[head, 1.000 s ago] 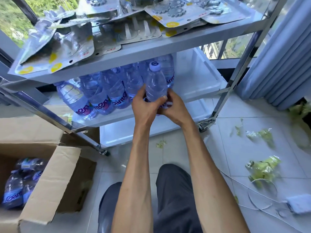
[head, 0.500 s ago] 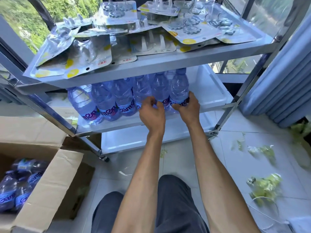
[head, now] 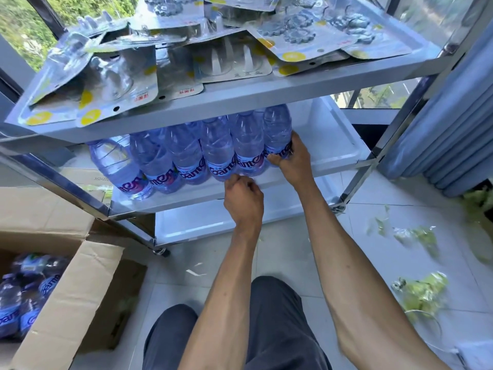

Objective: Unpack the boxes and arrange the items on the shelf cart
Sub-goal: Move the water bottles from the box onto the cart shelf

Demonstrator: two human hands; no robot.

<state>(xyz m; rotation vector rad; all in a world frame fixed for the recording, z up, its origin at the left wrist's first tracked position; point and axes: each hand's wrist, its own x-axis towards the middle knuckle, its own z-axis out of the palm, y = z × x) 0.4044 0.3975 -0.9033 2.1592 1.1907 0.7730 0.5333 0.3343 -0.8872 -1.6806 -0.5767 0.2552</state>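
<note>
I have my right hand (head: 293, 160) wrapped around the lower body of the end bottle (head: 277, 132), thumb and fingers curled over its label, and the bottle stands upright on the middle shelf (head: 333, 145) of the cart, touching its neighbour at the right end of the front row of bottles (head: 186, 156). My left hand (head: 244, 198) is just off the shelf's front lip, fingers curled in on themselves and gripping nothing.

The step in hand, as I judge it, is seating this bottle square in the row. To do it well I would keep the grip low, near the base, so the bottle slides rather than tips, and press it sideways until it sits snug against the next one. The soft plastic will dent under a hard squeeze, so a light hold is enough. I would let go only once the base is flat on the shelf, and draw my fingers straight back so they do not drag the label and twist it out of line.

The shelf has bare room to the right of the row for more. The open cardboard box (head: 80, 284) on the floor at my left holds several bottles yet, so the free hand can go there next. The top shelf (head: 240, 94) carries blister packs (head: 112, 76) and needs no attention now.
</note>
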